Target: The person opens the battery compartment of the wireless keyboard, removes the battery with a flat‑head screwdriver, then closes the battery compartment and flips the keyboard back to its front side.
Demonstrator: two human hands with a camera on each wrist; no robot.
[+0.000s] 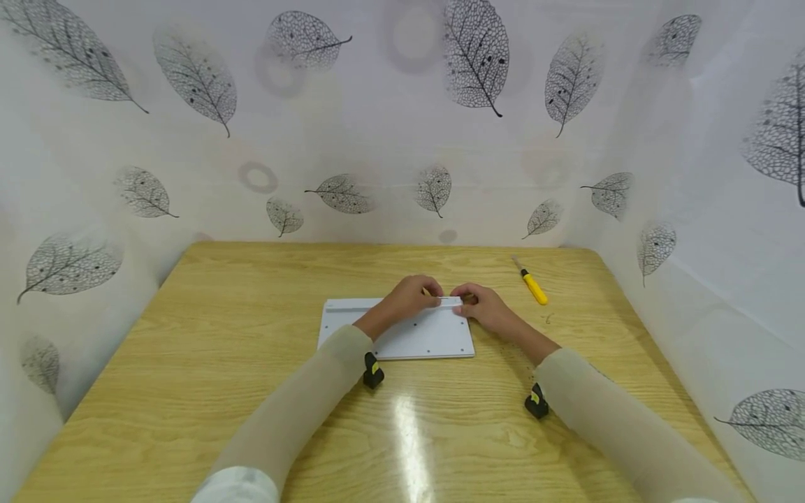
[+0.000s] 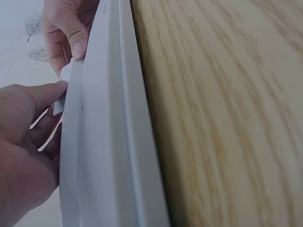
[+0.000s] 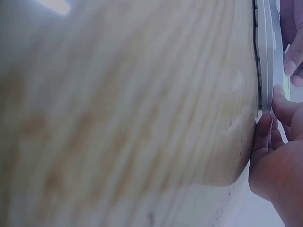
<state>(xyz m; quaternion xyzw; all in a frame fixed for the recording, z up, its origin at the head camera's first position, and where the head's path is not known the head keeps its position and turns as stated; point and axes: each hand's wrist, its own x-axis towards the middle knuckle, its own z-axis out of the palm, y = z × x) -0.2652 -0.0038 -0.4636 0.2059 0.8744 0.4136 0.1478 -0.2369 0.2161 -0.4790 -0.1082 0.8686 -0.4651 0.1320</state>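
Note:
A white rectangular panel (image 1: 434, 337) with several small dark holes lies flat on the table, a raised strip (image 1: 352, 309) running along its far side. At that far edge my left hand (image 1: 405, 297) pinches a small flat white piece (image 2: 60, 103) between thumb and fingers. My right hand (image 1: 487, 307) grips the panel's far right corner, its thumb on top. In the left wrist view the right thumb (image 2: 78, 49) rests on the panel's rim close to the small piece. The far ends of some fingers are hidden behind the panel.
A screwdriver with a yellow handle (image 1: 534, 288) lies on the wooden table (image 1: 220, 363), right of the panel. Small dark crumbs (image 1: 532, 377) are scattered near the right forearm. A leaf-patterned white curtain (image 1: 377, 140) stands behind the table and at both sides.

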